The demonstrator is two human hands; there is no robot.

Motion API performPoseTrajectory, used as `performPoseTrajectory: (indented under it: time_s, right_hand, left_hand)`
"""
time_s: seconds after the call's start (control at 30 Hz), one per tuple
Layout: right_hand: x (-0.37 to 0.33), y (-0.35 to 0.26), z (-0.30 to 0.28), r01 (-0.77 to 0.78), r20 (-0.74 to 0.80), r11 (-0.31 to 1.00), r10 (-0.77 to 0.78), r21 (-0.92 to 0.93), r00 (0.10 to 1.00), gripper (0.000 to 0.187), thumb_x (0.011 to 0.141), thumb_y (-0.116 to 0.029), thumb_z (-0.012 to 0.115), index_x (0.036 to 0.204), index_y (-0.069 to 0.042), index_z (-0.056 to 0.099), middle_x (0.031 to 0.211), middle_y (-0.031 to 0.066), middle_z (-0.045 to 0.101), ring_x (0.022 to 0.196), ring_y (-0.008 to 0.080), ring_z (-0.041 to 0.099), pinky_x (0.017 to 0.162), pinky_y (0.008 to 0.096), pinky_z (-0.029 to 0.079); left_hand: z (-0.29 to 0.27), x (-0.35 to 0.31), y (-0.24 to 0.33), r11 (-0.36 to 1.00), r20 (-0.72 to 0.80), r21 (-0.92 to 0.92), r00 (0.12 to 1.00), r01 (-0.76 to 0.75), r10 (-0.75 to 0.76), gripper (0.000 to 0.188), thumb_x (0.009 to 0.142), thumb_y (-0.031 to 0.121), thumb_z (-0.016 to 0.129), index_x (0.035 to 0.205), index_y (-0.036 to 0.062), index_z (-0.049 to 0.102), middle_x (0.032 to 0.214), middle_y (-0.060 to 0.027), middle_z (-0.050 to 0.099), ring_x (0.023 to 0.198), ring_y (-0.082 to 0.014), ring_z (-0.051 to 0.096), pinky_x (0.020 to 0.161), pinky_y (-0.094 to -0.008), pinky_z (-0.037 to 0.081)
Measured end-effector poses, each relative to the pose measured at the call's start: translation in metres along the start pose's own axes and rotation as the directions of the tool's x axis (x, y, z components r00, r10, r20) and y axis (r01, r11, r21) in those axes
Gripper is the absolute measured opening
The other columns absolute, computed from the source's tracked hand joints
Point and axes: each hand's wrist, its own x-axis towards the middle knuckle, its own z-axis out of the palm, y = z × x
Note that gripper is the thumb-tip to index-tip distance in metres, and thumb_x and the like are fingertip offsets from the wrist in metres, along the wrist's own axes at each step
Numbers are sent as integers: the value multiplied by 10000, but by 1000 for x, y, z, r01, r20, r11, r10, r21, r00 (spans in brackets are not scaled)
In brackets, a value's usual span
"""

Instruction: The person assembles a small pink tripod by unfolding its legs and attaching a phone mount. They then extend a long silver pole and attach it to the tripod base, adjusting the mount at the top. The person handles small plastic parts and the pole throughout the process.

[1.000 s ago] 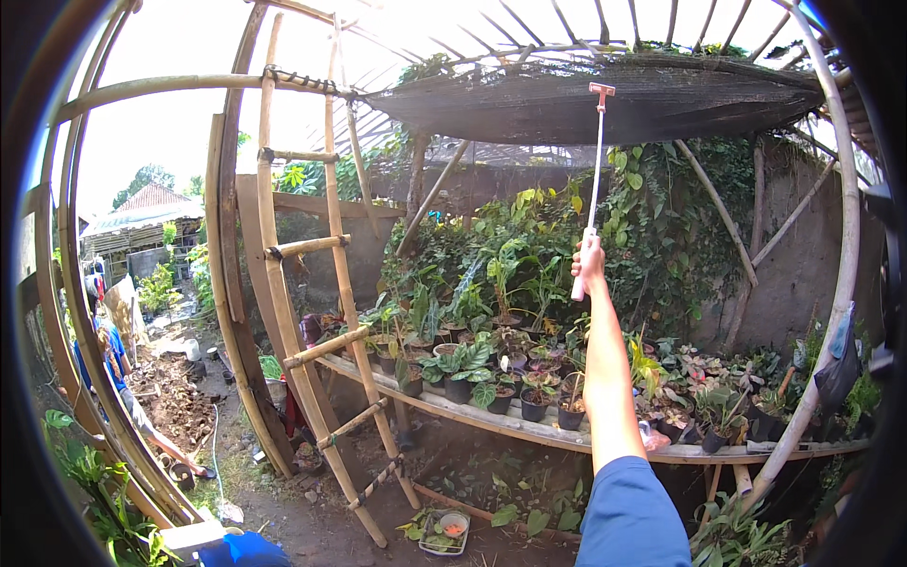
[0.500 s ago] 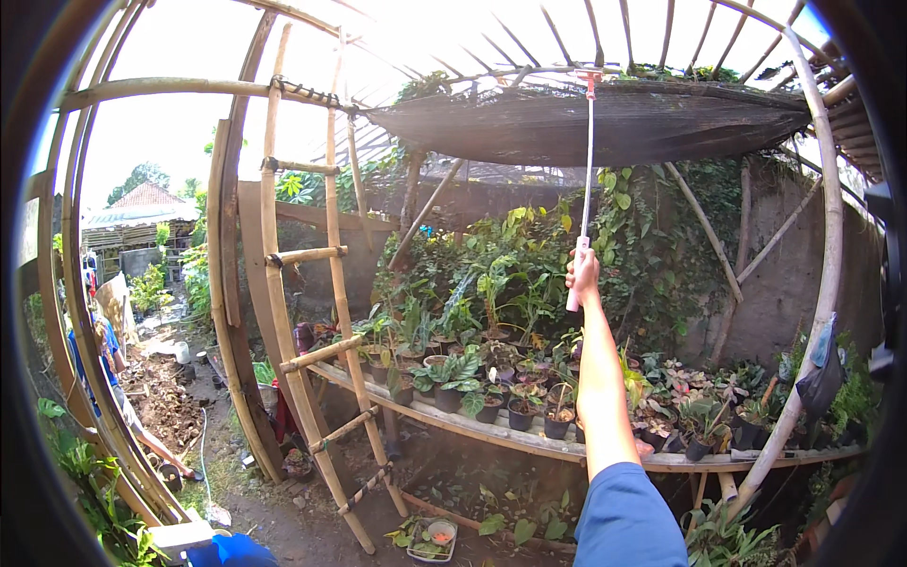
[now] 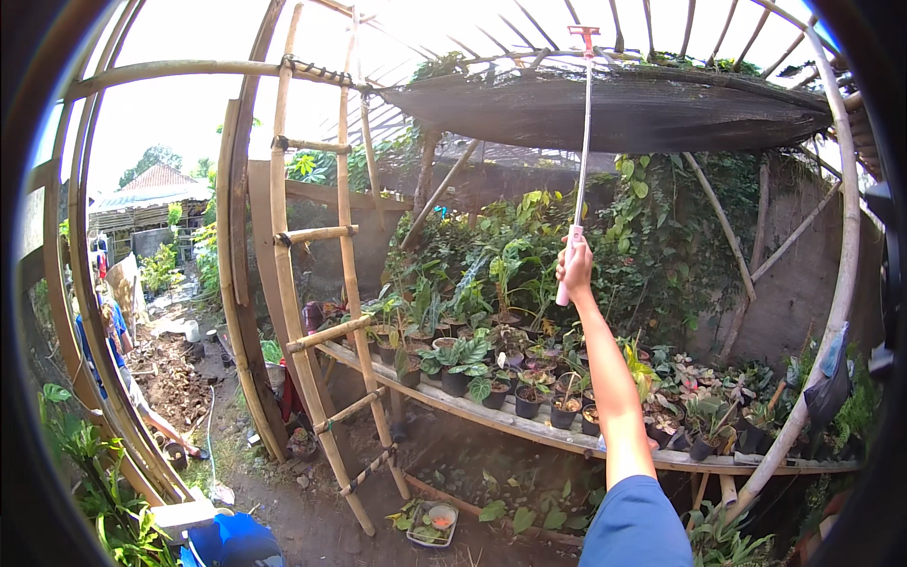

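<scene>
My right hand (image 3: 575, 268) is wrapped round the pink handle of a selfie stick (image 3: 583, 142), at the end of my raised, outstretched arm in a blue sleeve. The thin metal rod is extended upward, with a red T-shaped clamp head (image 3: 585, 38) at its top. No phone shows in that head. It appears above the upper edge of a dark shade net (image 3: 605, 113); whether it touches anything there I cannot tell. Out of the picture is my left hand.
A bamboo ladder (image 3: 326, 236) leans at centre left. Potted plants (image 3: 456, 369) crowd a bamboo shelf (image 3: 453, 407) ahead. A bent bamboo pole (image 3: 844, 217) stands at right. On the ground sits a white basin (image 3: 435, 541). Another person (image 3: 118, 331) is partly visible at far left.
The clamp head now shows higher, above the net's upper edge, and the stick's handle sits slightly further left. The whole scene has shifted a little to the right. My grip stays the same.
</scene>
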Motion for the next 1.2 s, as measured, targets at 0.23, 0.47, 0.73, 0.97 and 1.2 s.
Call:
performPoseTrajectory:
  time_s: [0.23, 0.47, 0.73, 0.97, 1.2]
  right_hand:
    - [-132, -6, 138, -103, 318, 964, 20, 246, 948, 386, 1038, -256, 321, 1310, -25, 469, 725, 33, 470, 477, 89, 439, 423, 244, 392]
    - [-320, -32, 242, -465, 661, 816, 143, 342, 737, 466, 1097, -357, 433, 1442, -44, 409, 778, 16, 459, 506, 57, 418, 443, 214, 362]
    - [-448, -32, 275, -813, 863, 536, 277, 227, 423, 396, 1094, -322, 464, 1403, -75, 444, 756, 2, 450, 488, 40, 383, 432, 210, 332]
    - [-469, 20, 281, -929, 895, 361, 381, 86, 231, 329, 1093, -284, 474, 1344, -72, 468, 753, -5, 456, 494, 32, 370, 429, 204, 320]
    - [-452, 99, 273, -967, 865, 235, 500, -102, 30, 290, 1079, -312, 525, 1246, -77, 498, 682, -27, 464, 517, 33, 405, 434, 215, 324]
  left_hand:
    - [-34, -11, -37, 987, -99, -135, 989, 91, -105, 157, 962, 186, 609, 1026, 58, 674, 845, -95, 712, 744, -209, 688, 655, -369, 571]
    - [-14, -20, 42, 927, -193, -374, 981, -40, -35, 222, 1003, 240, 634, 1106, 45, 660, 911, -114, 740, 730, -186, 716, 602, -332, 592]
    - [31, -113, 167, 841, -122, -488, 972, -235, 201, 275, 1027, 246, 627, 1231, 63, 649, 1046, -82, 723, 919, -148, 685, 779, -293, 553]
    - [-30, -144, 325, 746, -418, -423, 841, -515, 344, 256, 1019, 121, 614, 1264, 45, 618, 1094, -63, 704, 937, -104, 660, 809, -268, 547]
    - [-80, -97, 533, 566, -493, -41, 509, -824, 705, 333, 973, 125, 669, 1294, 41, 638, 1119, -73, 679, 1008, -140, 628, 854, -313, 544]
